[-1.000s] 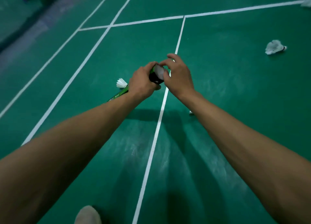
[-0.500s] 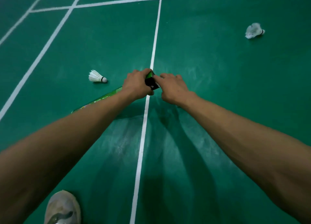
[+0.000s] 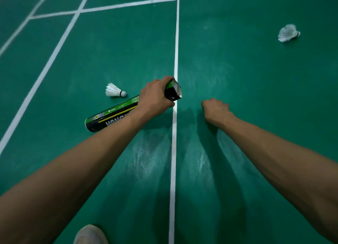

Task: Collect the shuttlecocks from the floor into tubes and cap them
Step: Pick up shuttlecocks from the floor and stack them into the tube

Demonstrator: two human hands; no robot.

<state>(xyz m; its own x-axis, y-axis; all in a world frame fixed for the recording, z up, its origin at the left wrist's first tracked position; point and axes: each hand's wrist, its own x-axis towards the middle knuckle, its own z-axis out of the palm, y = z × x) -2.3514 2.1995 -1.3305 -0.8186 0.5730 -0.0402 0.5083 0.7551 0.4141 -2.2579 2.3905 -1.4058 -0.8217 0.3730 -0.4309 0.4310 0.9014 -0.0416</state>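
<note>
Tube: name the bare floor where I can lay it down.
Free: the green floor right of the centre line, between the right hand and the far shuttlecock; also the stretch left of that line beyond the left hand. Crowded: beside the tube, where the near shuttlecock lies close to it.

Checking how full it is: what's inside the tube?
In the open mouth of the tube only a pale surface shows: feathers or lining, I cannot tell. Its opaque wall and the left hand cover everything deeper.
</note>
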